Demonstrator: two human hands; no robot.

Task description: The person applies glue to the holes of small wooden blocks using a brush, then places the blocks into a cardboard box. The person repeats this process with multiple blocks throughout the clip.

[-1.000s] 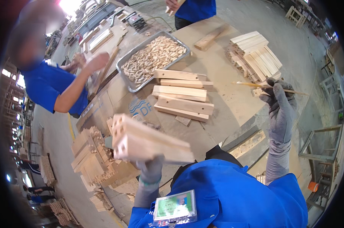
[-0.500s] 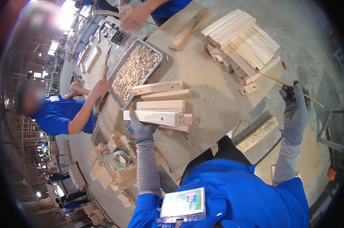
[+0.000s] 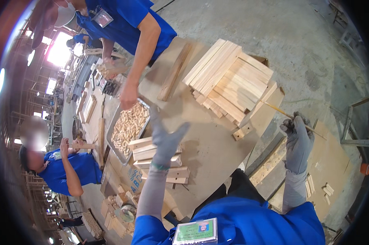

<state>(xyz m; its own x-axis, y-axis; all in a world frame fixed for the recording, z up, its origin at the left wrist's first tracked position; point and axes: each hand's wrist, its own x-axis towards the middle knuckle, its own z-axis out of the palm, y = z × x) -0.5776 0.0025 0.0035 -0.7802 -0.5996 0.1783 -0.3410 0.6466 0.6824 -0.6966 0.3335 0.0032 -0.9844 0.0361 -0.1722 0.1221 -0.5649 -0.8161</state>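
My left hand (image 3: 166, 141), in a grey glove, is open with thumb and fingers spread. It is over several short wooden blocks (image 3: 178, 173), some with drilled holes, close to a metal tray (image 3: 110, 136) of wooden dowels (image 3: 129, 126). Nothing shows in its grasp. On the right, my gloved right hand (image 3: 298, 141) is closed around a thin yellow stick (image 3: 279, 109). The stick's far end reaches the edge of a stack of pale wooden pieces (image 3: 233, 81); its tip is too small to make out.
A co-worker's hand (image 3: 129, 94) is at the tray's far end. Another person in blue (image 3: 72, 169) handles a wooden piece at left. A long wooden strip (image 3: 174, 73) lies on the brown tabletop (image 3: 211, 153). A drilled beam (image 3: 268, 161) lies near my right forearm.
My left hand has let go of the wooden block and moved up toward the tray, fingers spread. The co-worker at the back has leaned in over the dowels. My right hand still grips the stick.
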